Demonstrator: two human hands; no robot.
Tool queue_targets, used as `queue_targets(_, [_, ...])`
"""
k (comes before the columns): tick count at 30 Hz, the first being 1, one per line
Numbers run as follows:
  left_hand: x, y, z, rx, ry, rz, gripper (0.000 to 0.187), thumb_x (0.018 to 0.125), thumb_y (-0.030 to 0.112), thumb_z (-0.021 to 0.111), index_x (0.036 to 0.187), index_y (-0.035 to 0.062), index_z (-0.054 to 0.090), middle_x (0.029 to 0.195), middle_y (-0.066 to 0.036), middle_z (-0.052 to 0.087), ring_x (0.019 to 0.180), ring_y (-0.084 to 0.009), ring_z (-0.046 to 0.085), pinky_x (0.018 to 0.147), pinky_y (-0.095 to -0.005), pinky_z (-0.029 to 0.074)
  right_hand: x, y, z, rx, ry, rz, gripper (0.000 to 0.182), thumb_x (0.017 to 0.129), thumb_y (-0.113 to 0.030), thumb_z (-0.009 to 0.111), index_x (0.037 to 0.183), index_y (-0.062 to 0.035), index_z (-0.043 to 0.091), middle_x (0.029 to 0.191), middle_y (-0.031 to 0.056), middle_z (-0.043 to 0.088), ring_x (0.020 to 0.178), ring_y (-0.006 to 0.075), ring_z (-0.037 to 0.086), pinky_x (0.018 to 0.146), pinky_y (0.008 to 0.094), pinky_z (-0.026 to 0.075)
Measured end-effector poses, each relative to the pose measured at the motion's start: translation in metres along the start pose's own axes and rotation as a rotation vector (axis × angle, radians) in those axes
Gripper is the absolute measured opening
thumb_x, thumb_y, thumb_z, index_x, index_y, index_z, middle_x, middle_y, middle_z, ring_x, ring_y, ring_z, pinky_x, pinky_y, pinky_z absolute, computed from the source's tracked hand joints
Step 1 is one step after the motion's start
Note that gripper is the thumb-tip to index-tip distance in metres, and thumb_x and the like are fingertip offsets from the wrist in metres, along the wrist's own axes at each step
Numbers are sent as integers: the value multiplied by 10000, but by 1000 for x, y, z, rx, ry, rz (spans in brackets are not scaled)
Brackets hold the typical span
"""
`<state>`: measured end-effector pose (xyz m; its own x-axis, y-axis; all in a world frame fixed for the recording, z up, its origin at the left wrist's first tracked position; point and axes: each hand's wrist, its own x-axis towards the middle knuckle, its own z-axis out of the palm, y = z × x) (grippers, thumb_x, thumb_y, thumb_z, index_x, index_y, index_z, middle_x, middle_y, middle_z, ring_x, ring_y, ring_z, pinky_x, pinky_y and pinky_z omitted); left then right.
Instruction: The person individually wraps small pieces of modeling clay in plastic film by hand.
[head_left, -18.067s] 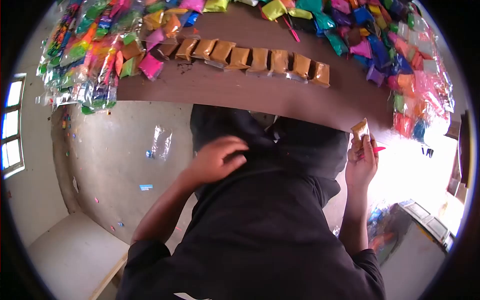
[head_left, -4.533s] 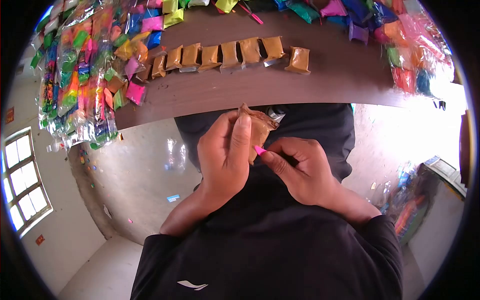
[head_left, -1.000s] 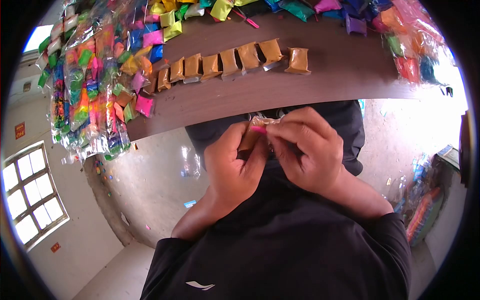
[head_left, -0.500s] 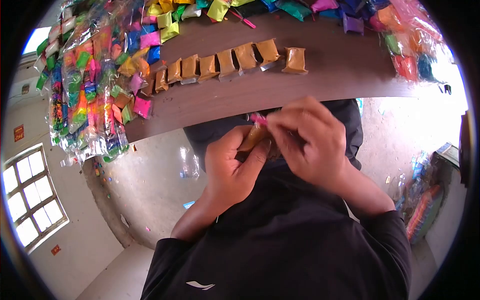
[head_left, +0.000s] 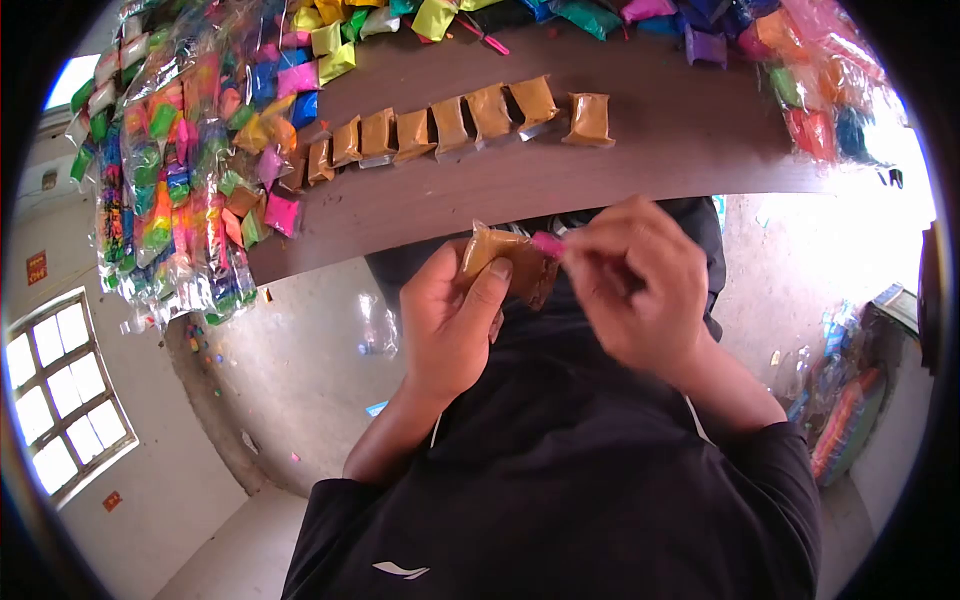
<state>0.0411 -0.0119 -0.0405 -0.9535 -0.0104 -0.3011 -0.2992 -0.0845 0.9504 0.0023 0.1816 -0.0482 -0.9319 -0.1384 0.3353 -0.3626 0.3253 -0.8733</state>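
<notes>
My left hand [head_left: 440,325] is closed around a brown clay packet [head_left: 508,250] in a clear wrapper, thumb across its face, in front of the table edge. My right hand [head_left: 645,290] is pinched on a small pink piece [head_left: 547,245] at the packet's right end. Motion blurs these fingertips, and the kind of pink piece cannot be made out. On the table beyond my hands, several similar brown packets [head_left: 452,125] lie in a slanting row, with one brown packet [head_left: 590,120] at the right end.
Clear bags of multicoloured clay packets [head_left: 175,170] are heaped at the table's left, some hanging over the edge. More bagged packets [head_left: 810,100] lie at the right. Loose coloured packets and a pink stick [head_left: 495,45] lie along the back of the brown table [head_left: 690,140].
My left hand has turned the brown packet so more of its face shows. My right hand has shifted slightly right with the pink piece.
</notes>
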Motion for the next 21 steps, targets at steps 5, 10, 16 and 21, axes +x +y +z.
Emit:
queue_targets(5, [0,-1,4,-7,62,29,128,1046,134,626,1043,6,642,655,32,526,511,-33,448,460,-227,399,6,22,10,-93,50,-3,147,843,34,764,972,-18,717,855,104,650,703,248,684,594,324,539])
queue_targets(10, [-4,-2,3,52,101,103,122,1042,118,619,1089,5,623,804,-20,629,615,-61,557,506,-231,469,-3,-3,7,75,-31,-93,184,806,37,784,967,-35,732,878,110,651,683,271,675,586,347,538])
queue_targets(16, [7,-13,5,-7,48,375,254,1055,121,579,1257,-28,542,989,-97,676,815,-117,643,678,-250,539,-12,-7,10,186,-105,-12,213,815,70,765,1004,-7,702,884,119,649,689,281,673,589,348,536])
queue_targets(21, [3,0,20,-252,150,189,246,1085,156,518,1271,-6,518,978,-103,676,781,-135,656,642,-240,517,-7,-1,12,203,-47,-101,232,818,102,750,1018,-3,695,888,121,648,681,272,664,594,328,528])
